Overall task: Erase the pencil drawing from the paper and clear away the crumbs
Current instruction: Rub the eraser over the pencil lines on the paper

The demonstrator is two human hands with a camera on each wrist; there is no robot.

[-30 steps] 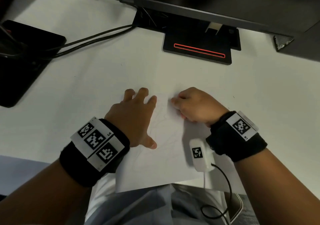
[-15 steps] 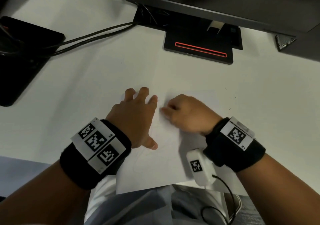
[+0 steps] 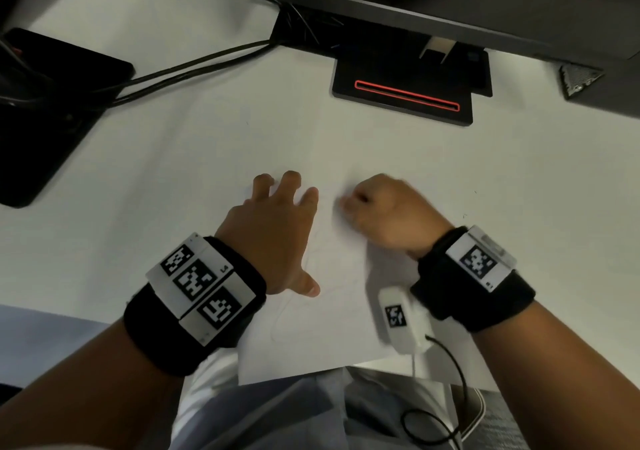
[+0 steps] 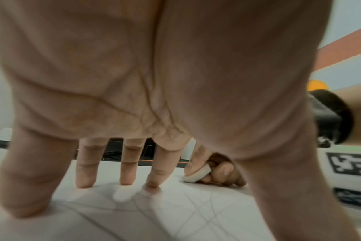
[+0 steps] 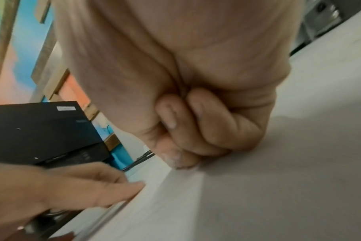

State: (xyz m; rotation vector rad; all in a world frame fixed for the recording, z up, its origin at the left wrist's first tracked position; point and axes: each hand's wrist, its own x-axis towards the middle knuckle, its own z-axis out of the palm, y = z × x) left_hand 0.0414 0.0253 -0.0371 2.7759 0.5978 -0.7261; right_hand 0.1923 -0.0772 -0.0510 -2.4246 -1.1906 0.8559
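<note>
A white sheet of paper (image 3: 329, 328) with faint pencil lines (image 4: 196, 216) lies at the desk's near edge. My left hand (image 3: 277, 228) lies flat on the sheet's left part, fingers spread and pressing it down. My right hand (image 3: 388, 214) is curled beside it on the upper middle of the sheet and pinches a small white eraser (image 4: 197, 175), whose end touches the paper. In the right wrist view the eraser (image 5: 175, 158) shows only as a white tip under the curled fingers. No crumbs are clear enough to tell.
A black monitor base with a red glowing strip (image 3: 405, 95) stands behind the paper. Cables (image 3: 180, 65) run left to a black device (image 3: 45, 110). A small speaker (image 3: 578, 79) sits far right. The paper's near edge overhangs my lap.
My right hand slid left and toward me with the eraser, then back up and slightly right. The left hand stayed pressed on the paper.
</note>
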